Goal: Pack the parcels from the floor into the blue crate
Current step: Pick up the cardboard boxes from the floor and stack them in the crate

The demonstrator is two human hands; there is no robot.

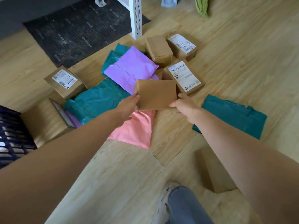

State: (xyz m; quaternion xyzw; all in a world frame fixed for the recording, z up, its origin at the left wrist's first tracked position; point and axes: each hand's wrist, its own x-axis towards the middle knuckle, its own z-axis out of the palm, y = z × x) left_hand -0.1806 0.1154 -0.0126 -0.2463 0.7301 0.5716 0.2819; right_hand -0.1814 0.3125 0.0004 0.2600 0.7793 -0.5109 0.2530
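**Gripping one box**

The left grip [129,107] and right grip [186,109] clasp the plain brown box [156,94] at centre by opposite edges — shallow holds. Swung toward the blue crate [11,135] at 9 o'clock, it could slip onto the pink mailer [135,128] below.

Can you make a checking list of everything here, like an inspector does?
Surface: wooden floor, parcels scattered across it.
Job's things: plain brown box held over the pile; labelled boxes, purple mailer, teal mailer, pink mailer on the floor; blue crate at left edge, partly in view.
Clutter: green cloth at the top.
Grippers: left hand and right hand grip its sides.
Cables: nothing seen.
Surroundings: dark mat, white rack leg, person's shoe.
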